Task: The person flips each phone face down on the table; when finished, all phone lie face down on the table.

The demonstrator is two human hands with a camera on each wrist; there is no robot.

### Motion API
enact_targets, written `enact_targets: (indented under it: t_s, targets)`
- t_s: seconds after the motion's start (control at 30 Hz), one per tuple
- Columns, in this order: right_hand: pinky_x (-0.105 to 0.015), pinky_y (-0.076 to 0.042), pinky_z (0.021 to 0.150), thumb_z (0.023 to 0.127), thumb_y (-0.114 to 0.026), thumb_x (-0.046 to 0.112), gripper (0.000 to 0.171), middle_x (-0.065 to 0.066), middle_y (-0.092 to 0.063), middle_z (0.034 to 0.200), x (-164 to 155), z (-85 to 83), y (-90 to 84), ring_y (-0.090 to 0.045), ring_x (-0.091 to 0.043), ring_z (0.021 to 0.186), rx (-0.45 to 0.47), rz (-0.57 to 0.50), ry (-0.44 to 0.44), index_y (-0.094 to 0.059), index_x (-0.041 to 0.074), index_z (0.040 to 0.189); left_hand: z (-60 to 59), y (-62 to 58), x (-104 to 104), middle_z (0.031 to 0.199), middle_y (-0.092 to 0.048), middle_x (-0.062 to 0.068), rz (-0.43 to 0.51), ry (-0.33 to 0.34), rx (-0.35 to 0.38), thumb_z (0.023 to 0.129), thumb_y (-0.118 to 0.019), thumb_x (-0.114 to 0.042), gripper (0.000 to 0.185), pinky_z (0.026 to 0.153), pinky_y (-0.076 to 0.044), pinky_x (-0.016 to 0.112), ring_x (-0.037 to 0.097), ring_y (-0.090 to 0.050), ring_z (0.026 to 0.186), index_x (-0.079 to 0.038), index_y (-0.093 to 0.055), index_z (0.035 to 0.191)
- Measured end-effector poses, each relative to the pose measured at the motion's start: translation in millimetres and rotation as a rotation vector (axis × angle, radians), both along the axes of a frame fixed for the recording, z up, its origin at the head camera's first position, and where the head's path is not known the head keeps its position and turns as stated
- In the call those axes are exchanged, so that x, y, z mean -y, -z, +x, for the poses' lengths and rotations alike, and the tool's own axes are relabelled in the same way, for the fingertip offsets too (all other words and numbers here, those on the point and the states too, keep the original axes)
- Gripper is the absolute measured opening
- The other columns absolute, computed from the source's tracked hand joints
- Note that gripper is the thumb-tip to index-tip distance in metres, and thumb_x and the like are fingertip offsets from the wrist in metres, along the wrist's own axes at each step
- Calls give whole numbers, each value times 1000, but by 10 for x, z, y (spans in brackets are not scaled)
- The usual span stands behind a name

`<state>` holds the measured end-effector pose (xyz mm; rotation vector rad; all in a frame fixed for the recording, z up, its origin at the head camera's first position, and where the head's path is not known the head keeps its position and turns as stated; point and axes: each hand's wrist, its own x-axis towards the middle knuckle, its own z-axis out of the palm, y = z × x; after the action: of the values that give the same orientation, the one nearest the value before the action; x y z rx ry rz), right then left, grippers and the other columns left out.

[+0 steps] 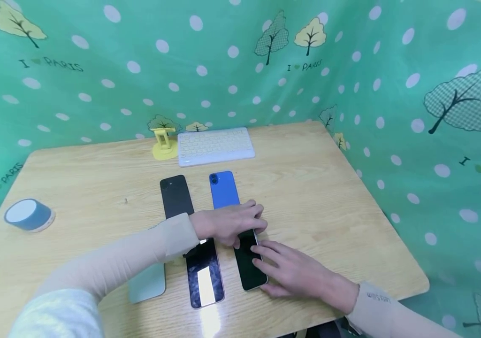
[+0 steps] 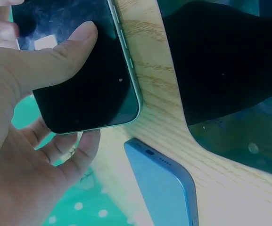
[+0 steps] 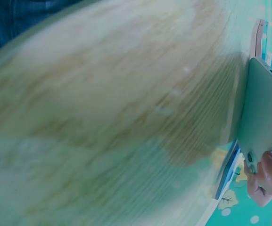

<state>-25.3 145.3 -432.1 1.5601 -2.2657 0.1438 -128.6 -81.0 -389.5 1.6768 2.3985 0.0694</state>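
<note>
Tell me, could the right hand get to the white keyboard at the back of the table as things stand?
Probably yes. The right hand rests on the dark-screened phone; the bare table between it and the keyboard looks open, though it is a long reach.

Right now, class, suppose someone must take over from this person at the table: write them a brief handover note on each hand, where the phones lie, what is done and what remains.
Left hand: reaches across and grips the top end of the right-hand dark phone, thumb on its screen.
Right hand: fingers on that phone's right edge and screen.
Phones: black phone and blue phone lie back-up in the far row; a pale phone, a glossy phone and the held one form the near row on the table.
Done: four phones lie flat.
Left: the held phone seems partly lifted and is not yet released.
</note>
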Motion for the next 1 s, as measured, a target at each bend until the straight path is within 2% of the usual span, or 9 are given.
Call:
enact_targets:
  t_s: [0.27,0.47,0.53,0.67,0.73,0.83,0.93,1.0]
  targets:
    - [-32,-57,104,93,-70,46,46,-14,-67,134,68,21,-23,-66,-27,124,-56,-32,-33,-70,8,120,9,-33,44,105,-55,-3,35,2,17,74,-91,-12,43,81,-45,23,13,-46,98,-19,-54,96]
    - [-29,-59,99,84,-81,43,56,-17,-63,139,111,41,-43,-68,-25,124,-26,-42,-31,-67,7,125,14,-52,63,97,-55,-5,62,-9,38,77,-89,-13,37,81,-44,23,12,-46,95,-18,-55,91]
    - [-26,-60,95,85,-81,42,60,-18,-61,141,119,54,-38,-68,-23,122,2,-47,-17,-64,6,129,15,-60,60,94,-54,-5,67,-15,48,78,-88,-15,33,80,-43,23,12,-45,94,-16,-58,90]
    - [-22,-59,92,95,-70,44,63,-19,-59,143,117,94,-18,-70,-22,120,84,-59,43,-56,0,138,12,-66,55,92,-53,-5,67,-31,58,79,-88,-16,30,78,-43,22,11,-45,93,-14,-60,89]
    - [-24,-59,96,98,-66,47,68,-20,-58,143,116,116,-10,-70,-23,119,155,-72,90,-51,-4,141,13,-67,63,92,-53,-5,67,-39,59,78,-89,-16,31,78,-44,22,11,-46,92,-15,-59,86]
    - [-30,-58,101,97,-68,48,75,-20,-59,140,116,143,-3,-70,-26,120,269,-89,151,-47,-6,143,18,-61,82,91,-52,-5,72,-45,63,77,-90,-18,32,79,-44,22,11,-46,92,-14,-59,85]
    - [-35,-57,104,96,-70,46,76,-19,-61,141,114,159,5,-67,-28,126,334,-59,172,-46,-7,146,24,-39,107,89,-49,-6,92,-38,63,77,-90,-19,33,77,-43,22,10,-45,90,-14,-58,83]
    - [-36,-57,105,100,-65,46,74,-20,-60,145,112,165,7,-65,-28,131,346,-27,163,-45,-6,149,26,-18,127,87,-48,-5,118,-23,63,78,-88,-12,33,74,-41,21,10,-44,87,-15,-55,81]
